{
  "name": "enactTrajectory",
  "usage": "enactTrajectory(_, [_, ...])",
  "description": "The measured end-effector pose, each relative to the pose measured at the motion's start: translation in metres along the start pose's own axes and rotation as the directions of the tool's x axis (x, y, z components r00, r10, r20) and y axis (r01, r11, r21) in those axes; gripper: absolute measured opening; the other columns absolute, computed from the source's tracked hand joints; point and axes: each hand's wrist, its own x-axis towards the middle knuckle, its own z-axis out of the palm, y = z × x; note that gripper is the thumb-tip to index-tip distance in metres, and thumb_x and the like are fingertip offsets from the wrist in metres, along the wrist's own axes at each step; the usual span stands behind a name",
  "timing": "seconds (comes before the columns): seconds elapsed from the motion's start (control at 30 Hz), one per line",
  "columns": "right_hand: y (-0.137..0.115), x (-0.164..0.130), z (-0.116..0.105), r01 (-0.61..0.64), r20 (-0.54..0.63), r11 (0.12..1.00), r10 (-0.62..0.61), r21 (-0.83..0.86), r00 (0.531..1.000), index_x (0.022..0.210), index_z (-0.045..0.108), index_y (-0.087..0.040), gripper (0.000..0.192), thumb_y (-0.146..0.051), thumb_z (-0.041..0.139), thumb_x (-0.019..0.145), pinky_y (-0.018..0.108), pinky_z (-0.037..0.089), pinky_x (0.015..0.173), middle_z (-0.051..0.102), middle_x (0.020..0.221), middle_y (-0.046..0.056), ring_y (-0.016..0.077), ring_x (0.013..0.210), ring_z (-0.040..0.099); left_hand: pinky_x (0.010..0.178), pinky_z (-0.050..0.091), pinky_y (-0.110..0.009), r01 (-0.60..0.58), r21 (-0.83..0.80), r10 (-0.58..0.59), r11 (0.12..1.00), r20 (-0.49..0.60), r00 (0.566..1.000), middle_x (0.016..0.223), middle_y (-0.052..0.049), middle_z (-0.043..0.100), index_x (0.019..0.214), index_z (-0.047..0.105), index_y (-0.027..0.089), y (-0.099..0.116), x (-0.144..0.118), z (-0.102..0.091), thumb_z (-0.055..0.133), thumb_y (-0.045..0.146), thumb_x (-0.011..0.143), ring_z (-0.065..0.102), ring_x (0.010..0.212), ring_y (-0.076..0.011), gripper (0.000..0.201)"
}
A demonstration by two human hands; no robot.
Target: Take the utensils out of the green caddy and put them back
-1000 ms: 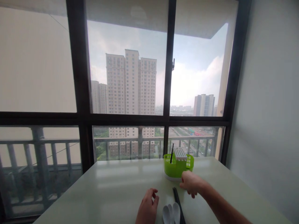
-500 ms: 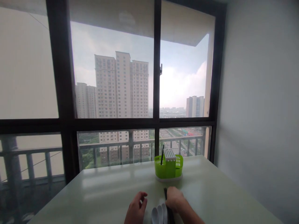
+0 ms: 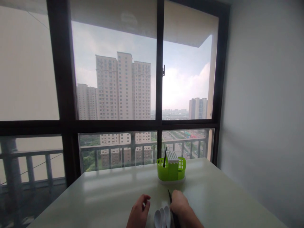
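Note:
My right hand (image 3: 180,204) rests at the bottom edge of the view, its fingers closed around black chopsticks (image 3: 169,196) whose tip sticks out toward the window. Just left of it lie white spoons (image 3: 162,217) on the pale table (image 3: 106,196). My left hand (image 3: 139,213) sits beside the spoons with its fingers curled and nothing in it. Farther back stands a green cutlery holder (image 3: 171,171) with a white slotted insert and one black chopstick (image 3: 164,157) standing in it.
A large dark-framed window (image 3: 156,95) runs along the table's far edge, with a balcony railing and tall buildings beyond. A plain white wall (image 3: 263,110) borders the table on the right.
My right hand pulled back from beside the green holder to the chopsticks near the spoons and closed on them. The view shifted to the right early on, then held still.

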Motion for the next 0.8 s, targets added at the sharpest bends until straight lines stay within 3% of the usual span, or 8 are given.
enactTrajectory(0.13, [0.005, -0.001, -0.009, -0.050, -0.010, 0.998, 0.050, -0.022, 0.999, 0.083, 0.075, -0.015, 0.024, -0.004, 0.068, 0.063, 0.034, 0.057, 0.072, 0.077, 0.094, 0.019, 0.0351, 0.094, 0.075, 0.074, 0.049, -0.028, -0.019, 0.001, 0.019, 1.000, 0.017, 1.000, 0.084, -0.003, 0.070, 0.100, 0.065, 0.020, 0.000, 0.000, 0.001, 0.045, 0.043, 0.091, 0.065, 0.072, -0.0192, 0.032])
enactTrajectory(0.27, [0.006, 0.000, -0.047, -0.007, -0.095, 1.000, 0.008, 0.017, 0.995, 0.086, 0.070, -0.016, 0.014, -0.015, 0.067, 0.072, 0.029, 0.052, 0.071, 0.076, 0.094, 0.014, 0.0278, 0.090, 0.074, 0.070, 0.049, -0.027, -0.050, -0.018, 0.051, 0.999, 0.049, 0.997, 0.082, -0.003, 0.070, 0.100, 0.068, 0.020, 0.006, -0.003, 0.002, 0.048, 0.046, 0.093, 0.064, 0.070, -0.0181, 0.033])
enactTrajectory(0.33, [-0.005, 0.000, -0.073, 0.119, -0.226, 0.987, -0.093, 0.107, 0.970, 0.084, 0.066, -0.019, 0.006, -0.022, 0.064, 0.080, 0.027, 0.048, 0.072, 0.075, 0.089, 0.008, 0.0220, 0.085, 0.071, 0.068, 0.049, -0.026, -0.075, -0.058, 0.080, 0.995, 0.071, 0.994, 0.086, -0.004, 0.071, 0.105, 0.070, 0.020, 0.011, -0.005, 0.001, 0.051, 0.048, 0.094, 0.064, 0.071, -0.0177, 0.035])
enactTrajectory(0.4, [-0.024, -0.004, -0.094, 0.312, -0.375, 0.924, -0.215, 0.219, 0.902, 0.082, 0.061, -0.021, 0.006, -0.027, 0.061, 0.085, 0.025, 0.044, 0.069, 0.072, 0.082, 0.003, 0.0175, 0.077, 0.067, 0.069, 0.051, -0.026, -0.119, -0.110, 0.127, 0.987, 0.071, 0.989, 0.094, -0.005, 0.072, 0.113, 0.070, 0.021, 0.015, -0.006, -0.001, 0.053, 0.048, 0.094, 0.066, 0.075, -0.0177, 0.038])
enactTrajectory(0.47, [-0.047, -0.009, -0.103, 0.461, -0.452, 0.837, -0.303, 0.296, 0.839, 0.081, 0.057, -0.022, 0.009, -0.029, 0.060, 0.086, 0.023, 0.041, 0.065, 0.068, 0.076, 0.000, 0.0151, 0.070, 0.062, 0.073, 0.053, -0.027, -0.178, -0.141, 0.186, 0.974, 0.041, 0.982, 0.104, -0.007, 0.072, 0.123, 0.068, 0.023, 0.017, -0.007, -0.004, 0.055, 0.047, 0.094, 0.066, 0.083, -0.0185, 0.040])
enactTrajectory(0.6, [-0.079, -0.013, -0.081, 0.563, -0.426, 0.740, -0.404, 0.368, 0.809, 0.074, 0.053, -0.022, 0.013, -0.025, 0.063, 0.081, 0.022, 0.038, 0.061, 0.064, 0.070, -0.003, 0.0129, 0.064, 0.056, 0.084, 0.054, -0.030, -0.226, -0.097, 0.225, 0.969, -0.023, 0.974, 0.117, -0.009, 0.070, 0.130, 0.066, 0.026, 0.013, -0.006, -0.005, 0.060, 0.037, 0.092, 0.066, 0.096, -0.0212, 0.040])
enactTrajectory(0.7, [-0.084, -0.006, -0.050, 0.540, -0.347, 0.693, -0.416, 0.477, 0.841, 0.073, 0.054, -0.021, 0.011, -0.022, 0.065, 0.078, 0.021, 0.039, 0.057, 0.062, 0.067, -0.004, 0.0117, 0.060, 0.056, 0.083, 0.053, -0.028, -0.184, -0.051, 0.185, 0.982, 0.012, 0.983, 0.110, -0.007, 0.072, 0.124, 0.069, 0.026, 0.007, -0.004, -0.003, 0.054, 0.027, 0.091, 0.068, 0.092, -0.0203, 0.036])
enactTrajectory(0.8, [-0.080, 0.001, -0.029, 0.449, -0.229, 0.615, -0.405, 0.649, 0.885, 0.081, 0.058, -0.020, 0.009, -0.025, 0.064, 0.078, 0.020, 0.042, 0.049, 0.062, 0.067, -0.004, 0.0115, 0.053, 0.058, 0.080, 0.050, -0.025, -0.115, 0.012, 0.114, 0.993, 0.085, 0.990, 0.097, -0.004, 0.074, 0.102, 0.073, 0.024, 0.004, -0.002, 0.001, 0.051, 0.019, 0.087, 0.068, 0.085, -0.0184, 0.027])
